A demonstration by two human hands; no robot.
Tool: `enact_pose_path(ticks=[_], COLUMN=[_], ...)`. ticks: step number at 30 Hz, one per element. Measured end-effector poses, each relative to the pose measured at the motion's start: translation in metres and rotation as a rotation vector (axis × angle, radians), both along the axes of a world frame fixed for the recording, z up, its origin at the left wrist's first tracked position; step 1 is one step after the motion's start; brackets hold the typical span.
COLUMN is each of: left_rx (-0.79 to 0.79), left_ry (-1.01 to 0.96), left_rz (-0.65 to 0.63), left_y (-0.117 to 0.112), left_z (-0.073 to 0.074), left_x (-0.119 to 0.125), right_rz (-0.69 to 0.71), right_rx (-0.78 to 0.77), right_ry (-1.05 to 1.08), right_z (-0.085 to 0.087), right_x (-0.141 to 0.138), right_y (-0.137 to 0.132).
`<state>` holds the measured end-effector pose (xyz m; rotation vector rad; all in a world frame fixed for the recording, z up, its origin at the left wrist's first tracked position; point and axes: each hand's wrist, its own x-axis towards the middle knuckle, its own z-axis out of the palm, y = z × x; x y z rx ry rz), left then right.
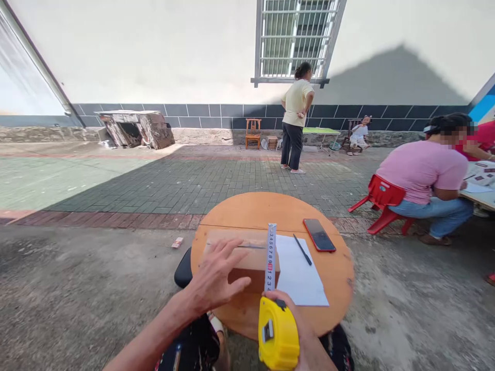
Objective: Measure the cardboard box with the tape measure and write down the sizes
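Observation:
On the round wooden table (247, 208) lies a brown cardboard box (251, 261). My left hand (218, 273) is over the box's left part with its fingers spread and nothing in them; whether it touches the box I cannot tell. A yellow tape measure (279, 332) is gripped in my right hand (296, 314). Its blade (270, 252) is pulled out and runs away from me along the box's right end. Beside the blade lies a white sheet of paper (299, 278), with a black pen (302, 250) on top of it.
A phone with a red edge (319, 235) lies at the table's right. Across the paving a person in a yellow top (297, 103) stands near a wooden chair (253, 134). At right, a person in pink (425, 159) sits on a red chair (386, 196) by another table.

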<state>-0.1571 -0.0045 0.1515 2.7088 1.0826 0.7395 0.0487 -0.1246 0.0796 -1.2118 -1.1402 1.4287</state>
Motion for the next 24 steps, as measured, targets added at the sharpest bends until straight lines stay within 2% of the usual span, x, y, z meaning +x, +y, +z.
enact_pose_path(ticks=[2, 5, 8, 11, 17, 21, 24], left_rx=[0.08, 0.105, 0.077, -0.01, -0.282, -0.381, -0.439], left_ry=[0.112, 0.194, 0.219, 0.209, 0.172, 0.188, 0.184], left_rz=[-0.034, -0.029, -0.027, -0.039, -0.032, -0.025, -0.025], left_y=[-0.008, 0.005, 0.028, 0.053, 0.124, 0.17, 0.185], left_z=[-0.011, -0.02, -0.017, -0.004, 0.02, 0.019, 0.013], left_x=[0.002, 0.005, 0.008, 0.009, 0.016, 0.023, 0.021], right_rz=[-0.04, -0.029, 0.0, -0.058, -0.178, -0.168, -0.155], right_rx=[-0.084, -0.199, -0.274, -0.248, -0.161, -0.049, -0.042], right_ry=[0.061, 0.14, 0.189, 0.201, 0.144, 0.125, 0.1], right_z=[-0.012, -0.028, -0.041, -0.051, -0.049, -0.042, -0.041], right_x=[0.004, 0.005, 0.007, 0.01, 0.025, 0.04, 0.042], right_y=[0.0, -0.001, -0.003, -0.005, -0.005, -0.012, -0.012])
